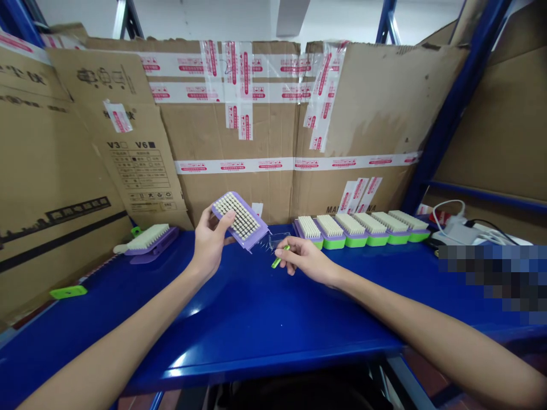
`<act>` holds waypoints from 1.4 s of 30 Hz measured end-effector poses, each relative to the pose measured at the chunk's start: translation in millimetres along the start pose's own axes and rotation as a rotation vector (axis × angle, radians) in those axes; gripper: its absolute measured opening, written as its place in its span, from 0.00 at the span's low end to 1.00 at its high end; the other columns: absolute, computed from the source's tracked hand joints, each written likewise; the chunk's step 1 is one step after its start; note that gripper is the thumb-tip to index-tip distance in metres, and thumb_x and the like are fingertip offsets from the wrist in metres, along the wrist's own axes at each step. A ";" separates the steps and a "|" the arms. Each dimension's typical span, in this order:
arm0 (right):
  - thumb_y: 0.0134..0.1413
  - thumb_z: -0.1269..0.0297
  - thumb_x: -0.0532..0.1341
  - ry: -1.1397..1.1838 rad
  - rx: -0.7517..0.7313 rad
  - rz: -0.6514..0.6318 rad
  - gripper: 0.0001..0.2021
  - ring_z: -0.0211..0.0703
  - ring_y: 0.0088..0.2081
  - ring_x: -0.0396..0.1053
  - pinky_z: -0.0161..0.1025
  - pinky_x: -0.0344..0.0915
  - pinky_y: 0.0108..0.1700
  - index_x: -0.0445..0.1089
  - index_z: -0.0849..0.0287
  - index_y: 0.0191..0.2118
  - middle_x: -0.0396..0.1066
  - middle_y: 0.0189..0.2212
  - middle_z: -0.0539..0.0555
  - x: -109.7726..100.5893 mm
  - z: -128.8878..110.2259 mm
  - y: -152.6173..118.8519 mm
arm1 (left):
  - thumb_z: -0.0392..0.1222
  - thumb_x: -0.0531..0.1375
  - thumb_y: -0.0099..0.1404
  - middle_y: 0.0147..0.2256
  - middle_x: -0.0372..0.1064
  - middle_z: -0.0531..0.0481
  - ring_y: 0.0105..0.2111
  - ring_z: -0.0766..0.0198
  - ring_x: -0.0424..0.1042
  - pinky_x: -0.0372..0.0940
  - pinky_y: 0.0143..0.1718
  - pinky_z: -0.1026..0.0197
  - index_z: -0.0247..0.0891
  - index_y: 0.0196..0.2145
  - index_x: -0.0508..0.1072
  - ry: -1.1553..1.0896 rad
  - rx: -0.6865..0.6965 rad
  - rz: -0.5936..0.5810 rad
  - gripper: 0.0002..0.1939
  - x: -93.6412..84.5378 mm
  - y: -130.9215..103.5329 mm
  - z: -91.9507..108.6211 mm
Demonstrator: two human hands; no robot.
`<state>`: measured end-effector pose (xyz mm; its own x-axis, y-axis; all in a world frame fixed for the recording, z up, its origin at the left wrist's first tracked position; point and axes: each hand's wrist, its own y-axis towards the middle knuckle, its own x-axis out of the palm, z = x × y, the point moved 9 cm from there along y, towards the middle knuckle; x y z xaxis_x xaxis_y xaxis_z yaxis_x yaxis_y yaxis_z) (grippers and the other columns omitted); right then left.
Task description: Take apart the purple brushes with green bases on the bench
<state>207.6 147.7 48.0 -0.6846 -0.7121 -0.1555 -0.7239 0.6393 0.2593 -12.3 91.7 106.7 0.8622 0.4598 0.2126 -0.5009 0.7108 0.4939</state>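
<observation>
Brush in hand: purple block [260, 232] with pale bristles, held up above the table near its back edge, tilted, bristle face toward the camera.
Left hand [208, 239]: grasping the block by its left end – thumb pressed onto the bristles, fingers round the edge and behind.
Right hand [304, 257]: just right of the block, pinching a small green strip [276, 263] between thumb and fingers; strip is tilted, apart from the block.
Gap between hands: clear, thin, shiny bits off the block's lower right corner – too fine to identify.
Right row: six bristle blocks [350, 224] side by side along the back, bristles up, purple and bright green bases, near the right hand.
Left side: another pale-bristled purple block [149, 236] lying well left of the left hand, green bit [135, 231] behind it; flat green piece [68, 292] nearer the left edge.
Table: glossy blue top [256, 324] under everything.
Far right: white cables and plugs [459, 228] beyond the row; pixelated patch below them.
Back wall: cardboard sheets [239, 193] with red-and-white printed tape [273, 164], blue posts [453, 114] at the sides.
</observation>
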 end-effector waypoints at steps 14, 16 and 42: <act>0.56 0.46 0.74 -0.091 0.005 0.100 0.20 0.35 0.24 0.66 0.33 0.63 0.25 0.70 0.56 0.38 0.71 0.24 0.46 -11.9 2.7 2.5 | 0.56 0.74 0.61 0.50 0.75 0.46 0.41 0.55 0.79 0.81 0.32 0.55 0.45 0.49 0.75 -0.006 0.049 0.113 0.23 -10.3 3.4 13.6; 0.55 0.45 0.75 -0.079 0.012 0.112 0.22 0.35 0.23 0.64 0.33 0.62 0.24 0.69 0.55 0.37 0.69 0.23 0.45 -11.7 2.0 1.8 | 0.56 0.74 0.60 0.50 0.75 0.46 0.42 0.54 0.79 0.81 0.32 0.54 0.46 0.50 0.75 0.006 0.073 0.125 0.24 -11.8 3.9 17.0; 0.52 0.44 0.75 0.198 -0.064 0.421 0.22 0.33 0.21 0.64 0.34 0.61 0.25 0.69 0.55 0.37 0.67 0.21 0.42 -41.6 -16.5 -5.6 | 0.54 0.75 0.61 0.54 0.74 0.47 0.46 0.53 0.78 0.80 0.31 0.57 0.45 0.53 0.71 -0.015 0.085 0.162 0.28 -19.5 9.1 10.7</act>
<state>241.5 169.0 68.8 -0.8834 -0.4407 0.1593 -0.3760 0.8695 0.3203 -32.8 83.6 116.1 0.7723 0.5559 0.3075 -0.6254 0.5804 0.5215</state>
